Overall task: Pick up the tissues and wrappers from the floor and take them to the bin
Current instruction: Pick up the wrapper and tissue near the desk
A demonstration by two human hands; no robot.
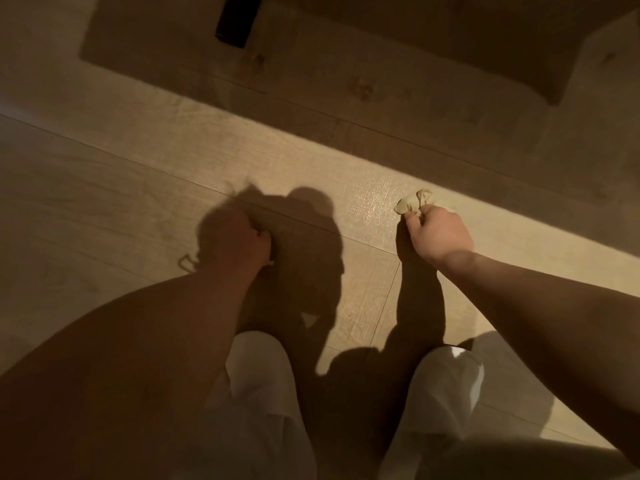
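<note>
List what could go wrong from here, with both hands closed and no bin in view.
1. The tissue sticks out of the right hand, pinched only at one end, so it could slip free.
2. The left hand lies in deep shadow; whatever it holds is barely visible, so a dropped scrap might go unnoticed.

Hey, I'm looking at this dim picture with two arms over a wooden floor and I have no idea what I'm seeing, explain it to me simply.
There is no machine here. The one picture comes from a camera worn on a person's head, looking down at their own bare arms and pale trousers.

The right hand, in the light, is closed on a crumpled tissue that sticks out past the fingers. The left hand is in shadow and curled into a fist; a small pale scrap shows at its edge, but I cannot tell what it is.

Below is a light wooden floor. At the top edge lies a dark, tube-like object, too shadowed to identify. No bin is in view.
</note>
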